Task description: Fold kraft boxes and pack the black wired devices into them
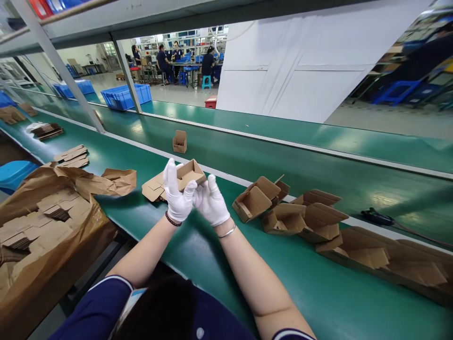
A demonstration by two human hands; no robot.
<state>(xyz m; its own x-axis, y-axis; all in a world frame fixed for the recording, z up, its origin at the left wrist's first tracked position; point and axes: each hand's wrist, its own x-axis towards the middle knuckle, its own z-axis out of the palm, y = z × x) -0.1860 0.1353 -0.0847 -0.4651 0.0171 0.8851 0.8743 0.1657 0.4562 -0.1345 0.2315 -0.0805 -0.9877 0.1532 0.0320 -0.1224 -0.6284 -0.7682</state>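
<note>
Both my hands wear white gloves and grip one small brown cardboard box (189, 174), half folded, with its open side up, held above the green table (300, 278). My left hand (176, 191) clasps its left side with fingers raised along the wall. My right hand (211, 202) presses against it from below right. Just behind the box, flat cardboard blanks (153, 188) lie on the table.
Several folded open boxes (288, 210) lie in a row to my right. A brown paper bundle of flat blanks (42, 222) sits at the left. One small box (180, 141) stands on the green conveyor belt. A black tool (377, 216) lies far right. Other people sit at a far table.
</note>
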